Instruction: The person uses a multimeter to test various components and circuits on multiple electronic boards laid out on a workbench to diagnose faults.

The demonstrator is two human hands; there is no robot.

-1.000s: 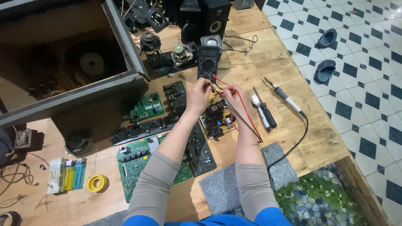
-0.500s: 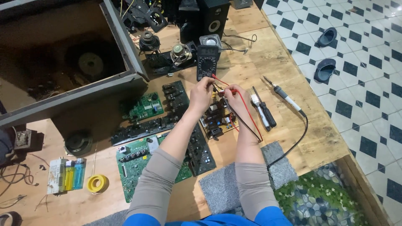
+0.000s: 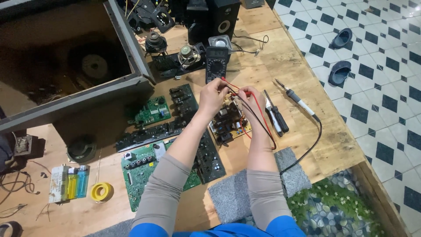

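A wooden bench (image 3: 272, 57) fills most of the view, with a black-and-white tiled floor (image 3: 377, 96) to its right. An open grey cabinet (image 3: 66, 83) sits at the upper left, its dark inside showing a round speaker. Black speakers (image 3: 219, 17) stand at the far edge. Several circuit boards lie in the middle: a long dark board (image 3: 208, 153) under the left forearm, a green board (image 3: 140, 169) near the left elbow, and a smaller green one (image 3: 152, 110) by the cabinet. A grey pad (image 3: 232, 197) lies at the near edge.

Just below the hands is a small board (image 3: 228, 120) crowded with parts. Above them stands a black multimeter (image 3: 216, 65), its red and black leads (image 3: 263, 123) looping down past the right wrist. The left hand (image 3: 213, 94) is curled, fingertips pinched on a probe over the small board. The right hand (image 3: 246, 98) is closed around the red probe (image 3: 242, 93), close beside the left.

A screwdriver (image 3: 276, 116) and a soldering iron (image 3: 294, 97) lie just right of the hands. A yellow tape roll (image 3: 101, 192) and lighters (image 3: 75, 184) lie at the near left.
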